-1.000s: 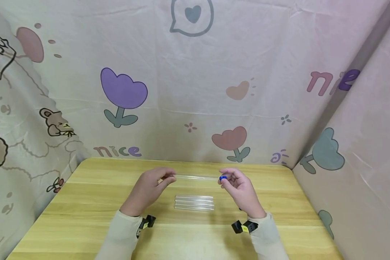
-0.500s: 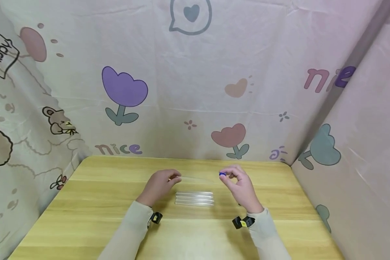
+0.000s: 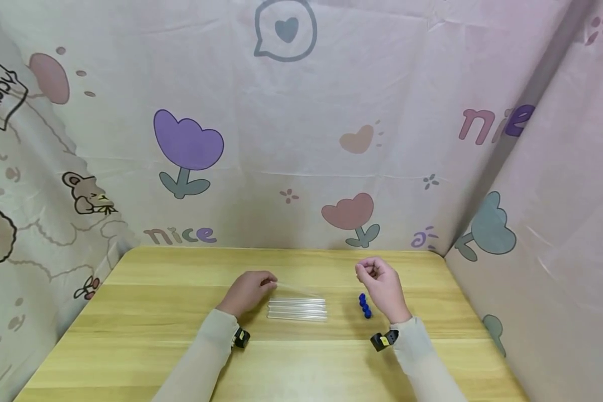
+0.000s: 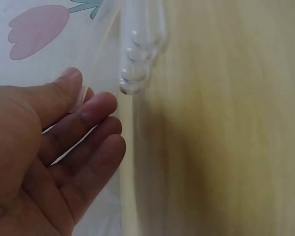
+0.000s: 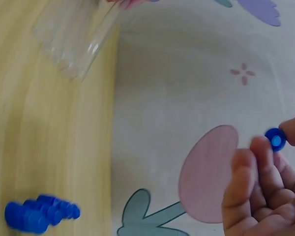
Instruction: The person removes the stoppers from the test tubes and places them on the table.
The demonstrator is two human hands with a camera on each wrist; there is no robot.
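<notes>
My left hand pinches one end of a clear test tube between thumb and forefinger. The tube slants down to the right, its far end by a row of similar clear tubes lying on the table. In the left wrist view, rounded ends of the row show beside the fingertips. My right hand is raised to the right, apart from the tube. Its thumb and fingers pinch a small blue cap, which the head view hides. Several more blue caps stand in a line below that hand.
A pale wooden table carries everything. Behind it and at both sides hangs a patterned cloth. Each wrist wears a black camera, such as the right wrist camera.
The hands have drawn apart: my right hand moved right with the cap, uncovering the caps on the table. The tube in my left hand has tilted down toward the row.
</notes>
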